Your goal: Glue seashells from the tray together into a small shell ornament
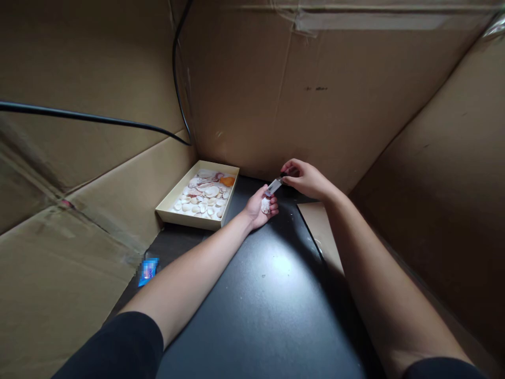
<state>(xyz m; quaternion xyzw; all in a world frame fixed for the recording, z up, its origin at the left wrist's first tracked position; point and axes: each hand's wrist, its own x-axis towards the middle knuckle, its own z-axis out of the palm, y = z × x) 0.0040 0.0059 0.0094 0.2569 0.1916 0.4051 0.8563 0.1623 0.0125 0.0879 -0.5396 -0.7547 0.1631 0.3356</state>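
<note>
My left hand [258, 208] lies palm up on the black tabletop [272, 295] and cradles a small white shell [265, 206]. Just above it, my right hand [305, 179] pinches a small clear tube with a dark cap [275, 185], its tip pointing down toward the shell. To the left of both hands stands a shallow cream box [170, 203] holding several pale shells and one orange piece [228, 181].
Cardboard walls [315, 95] enclose the table on all sides. A black cable [90, 117] runs along the left wall into the corner. A small blue packet [149, 270] lies at the table's left edge. A cardboard flap [321, 229] lies flat under my right forearm.
</note>
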